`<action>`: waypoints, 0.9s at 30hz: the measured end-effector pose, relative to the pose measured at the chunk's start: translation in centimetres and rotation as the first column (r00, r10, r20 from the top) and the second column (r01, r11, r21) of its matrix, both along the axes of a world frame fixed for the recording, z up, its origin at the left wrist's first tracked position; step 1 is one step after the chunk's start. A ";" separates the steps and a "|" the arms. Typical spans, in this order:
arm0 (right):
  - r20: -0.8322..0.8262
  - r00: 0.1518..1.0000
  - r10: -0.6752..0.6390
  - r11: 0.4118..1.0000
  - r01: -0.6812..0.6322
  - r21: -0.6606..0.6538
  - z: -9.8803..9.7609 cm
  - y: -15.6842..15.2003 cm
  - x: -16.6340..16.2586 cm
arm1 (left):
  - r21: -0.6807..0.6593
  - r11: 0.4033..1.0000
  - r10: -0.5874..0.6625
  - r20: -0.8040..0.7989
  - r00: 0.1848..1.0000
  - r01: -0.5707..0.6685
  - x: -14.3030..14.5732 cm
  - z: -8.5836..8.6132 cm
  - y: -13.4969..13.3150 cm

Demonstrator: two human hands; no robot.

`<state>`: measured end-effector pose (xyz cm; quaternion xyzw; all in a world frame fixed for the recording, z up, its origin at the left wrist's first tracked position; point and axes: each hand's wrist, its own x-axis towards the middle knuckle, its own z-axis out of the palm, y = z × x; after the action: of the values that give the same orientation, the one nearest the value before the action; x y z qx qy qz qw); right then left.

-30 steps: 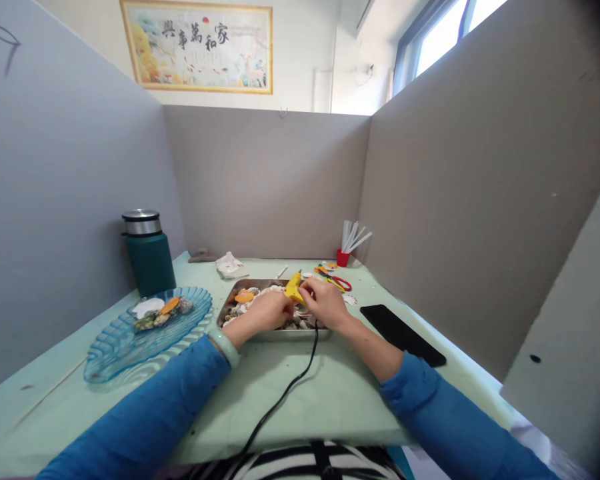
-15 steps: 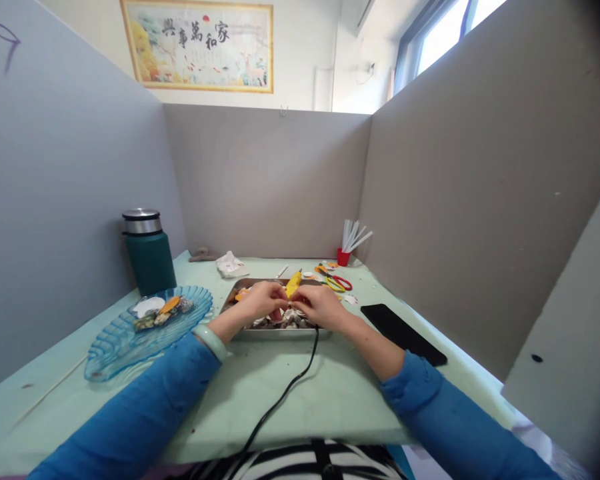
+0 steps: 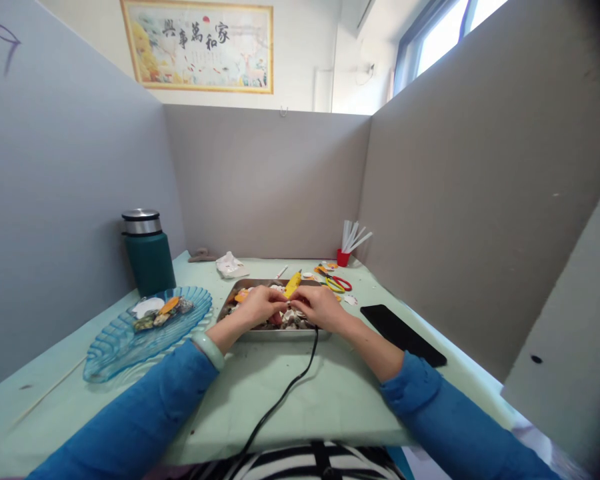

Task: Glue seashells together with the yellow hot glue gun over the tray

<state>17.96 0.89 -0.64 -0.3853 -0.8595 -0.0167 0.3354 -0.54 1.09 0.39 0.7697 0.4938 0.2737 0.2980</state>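
My left hand (image 3: 263, 305) and my right hand (image 3: 321, 307) meet fingertip to fingertip above a metal tray (image 3: 260, 335). Both are pinched closed around something small and whitish, too tiny to name. Mixed shells (image 3: 295, 319) fill the tray beneath them. Just behind my fingers a yellow glue gun (image 3: 293, 283) rests with its nozzle pointing away. A black cord (image 3: 293, 383) runs from the tray's near right corner toward my lap.
To the left, a blue shell-shaped dish (image 3: 130, 353) holds several shells, near a green bottle (image 3: 150, 260). On the right lie a black phone-like slab (image 3: 403, 333) and scissors (image 3: 339, 285). A red cup (image 3: 343, 258) of white sticks stands behind. Grey partitions (image 3: 267, 180) enclose the table.
My left hand's fingers have drawn together into a tighter pinch, and its wrist has shifted slightly. The right hand stays almost where it was.
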 end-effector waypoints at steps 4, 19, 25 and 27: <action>0.038 0.998 -0.057 0.998 0.057 0.000 -0.1 0.1 0.0 | 0.008 0.998 0.066 -0.023 0.998 -0.066 -0.4 -0.6 0.5; 0.289 0.879 -0.380 0.918 0.396 0.002 -0.2 1.2 0.5 | 0.074 0.991 0.118 -0.071 0.990 -0.112 -0.8 -1.4 1.1; 0.387 0.839 -0.382 0.907 0.420 -0.016 0.5 0.5 -0.2 | 0.095 0.985 0.153 -0.068 0.986 -0.146 -0.9 -0.8 0.9; 0.344 0.856 -0.387 0.908 0.419 -0.022 0.4 0.6 -0.1 | 0.115 0.979 0.177 -0.083 0.981 -0.167 -1.0 -0.3 0.6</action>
<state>17.88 1.45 -0.21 -0.5640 -0.8035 -0.1097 0.1560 -1.50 1.67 0.11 0.7509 0.5564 0.2888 0.2080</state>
